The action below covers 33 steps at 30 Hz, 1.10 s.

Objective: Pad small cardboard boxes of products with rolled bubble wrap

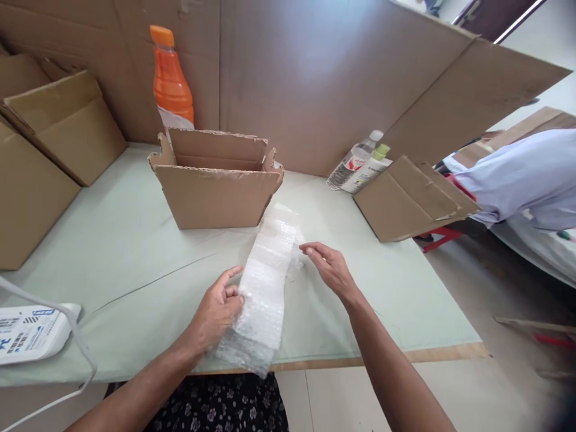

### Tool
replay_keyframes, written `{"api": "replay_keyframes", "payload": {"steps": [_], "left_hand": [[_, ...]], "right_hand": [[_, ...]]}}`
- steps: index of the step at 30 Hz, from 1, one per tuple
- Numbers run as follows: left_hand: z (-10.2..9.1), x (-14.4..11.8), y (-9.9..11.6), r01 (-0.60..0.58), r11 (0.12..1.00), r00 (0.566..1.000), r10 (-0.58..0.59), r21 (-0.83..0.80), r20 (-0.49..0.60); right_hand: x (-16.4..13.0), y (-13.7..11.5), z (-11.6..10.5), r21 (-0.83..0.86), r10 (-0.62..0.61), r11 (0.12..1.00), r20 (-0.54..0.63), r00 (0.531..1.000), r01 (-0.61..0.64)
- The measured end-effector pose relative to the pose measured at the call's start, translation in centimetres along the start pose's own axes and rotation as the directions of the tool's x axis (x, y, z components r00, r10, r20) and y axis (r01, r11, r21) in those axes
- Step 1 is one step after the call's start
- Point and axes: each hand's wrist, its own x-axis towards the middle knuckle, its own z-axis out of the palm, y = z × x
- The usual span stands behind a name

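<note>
A long folded strip of bubble wrap (269, 270) lies on the table, its lower end hanging slightly over the front edge. My left hand (218, 309) is closed on the strip's left edge, thumb and fingers pinching it. At the right side, my right hand (330, 267) has its fingertips together against a clear loose flap of the wrap. Just beyond the strip's far end stands an open cardboard box (213, 198), its top flaps up. What lies inside the box or the wrap is hidden.
Cardboard boxes stand at the left (67, 126) and right (391, 198). An orange bottle (173, 84) is behind the open box. Two bottles (355, 165) lean against the cardboard wall (306, 84). A white labelled object (33, 336) and cable (85, 348) lie front left. Another person's sleeve (517, 168) shows at right.
</note>
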Motion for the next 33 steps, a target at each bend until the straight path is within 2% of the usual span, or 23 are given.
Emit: {"api": "replay_keyframes", "payload": {"steps": [3, 6, 8, 10, 12, 14, 18, 22, 24, 26, 28, 30, 31, 33], "left_hand": [[-2.1, -1.3, 0.3, -0.027, 0.997, 0.995, 0.035, 0.074, -0.097], [-4.5, -3.1, 0.3, 0.013, 0.993, 0.985, 0.006, 0.115, -0.17], [-5.7, -4.3, 0.1, 0.04, 0.991, 0.984, -0.017, 0.128, -0.179], [-6.5, -5.3, -0.2, 0.066, 0.987, 0.986, -0.043, 0.143, -0.161], [-6.9, -5.9, -0.5, 0.091, 0.983, 0.987, -0.069, 0.158, -0.142], [-7.2, -6.2, -0.8, 0.107, 0.978, 0.986, -0.081, 0.182, -0.142], [-7.7, -6.4, -0.7, 0.173, 0.945, 0.984, -0.151, 0.279, -0.098], [-7.8, -6.8, 0.0, 0.228, 0.931, 0.967, -0.25, 0.285, 0.044], [-7.7, -7.0, 0.4, 0.261, 0.936, 0.954, -0.288, 0.237, 0.087], [-7.6, -7.1, 0.8, 0.278, 0.948, 0.951, -0.294, 0.154, 0.092], [-7.2, -6.8, 1.3, 0.264, 0.964, 0.961, -0.266, 0.034, 0.072], [-6.5, -5.9, 1.8, 0.22, 0.969, 0.974, -0.213, -0.115, 0.074], [-6.0, -5.4, 2.1, 0.199, 0.962, 0.979, -0.186, -0.185, 0.087], [-5.0, -4.1, 2.7, 0.175, 0.943, 0.983, -0.15, -0.283, 0.108]], "right_hand": [[3.6, 2.7, 2.2, -0.094, -0.034, 0.995, 0.009, 0.999, 0.034], [5.8, 4.5, 3.6, -0.114, -0.024, 0.993, -0.08, 0.996, 0.015], [5.8, 5.1, 3.8, -0.118, -0.004, 0.993, -0.139, 0.99, -0.012], [4.6, 4.9, 3.4, -0.139, -0.019, 0.99, -0.176, 0.984, -0.005], [2.3, 3.7, 2.9, -0.176, -0.096, 0.982, -0.154, 0.983, 0.068], [-0.6, 1.8, 2.6, -0.2, -0.211, 0.96, -0.063, 0.976, 0.195], [-5.6, -3.2, 3.4, -0.12, -0.38, 0.909, 0.165, 0.91, 0.4], [-7.8, -7.4, 5.5, 0.059, -0.46, 0.883, 0.301, 0.835, 0.465], [-8.0, -8.5, 6.5, 0.126, -0.483, 0.872, 0.367, 0.795, 0.473], [-7.9, -8.9, 7.2, 0.169, -0.483, 0.874, 0.398, 0.78, 0.455], [-7.7, -8.6, 7.4, 0.219, -0.482, 0.876, 0.385, 0.787, 0.429], [-7.7, -8.1, 7.2, 0.264, -0.464, 0.882, 0.347, 0.815, 0.39], [-7.8, -7.7, 7.0, 0.268, -0.429, 0.895, 0.305, 0.85, 0.356], [-8.1, -7.1, 6.4, 0.236, -0.285, 0.941, 0.161, 0.945, 0.243]]}}
